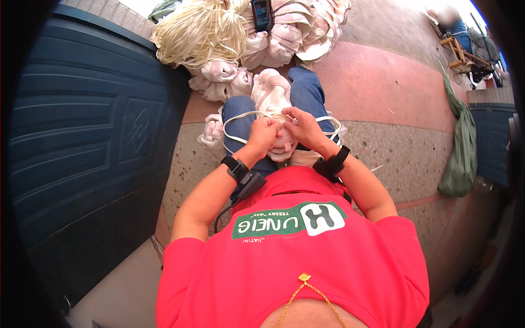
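Note:
My left hand (264, 135) and my right hand (300, 127) meet in front of me over my knees, both closed on a thin white cord (244, 114) that loops out to either side. A folded white bundle (270, 93) rests on my lap between my blue-trousered legs, just beyond the hands. Both wrists carry black bands. The fingertips press together at the cord, and the exact grip is partly hidden by the knuckles.
A big pile of white bundles (284, 38) and pale yellow strands (199, 33) lies ahead on the floor, with a phone (262, 13) on it. A dark blue metal door (82, 136) stands at left. A green cloth (462, 153) hangs at right. Another person sits far right.

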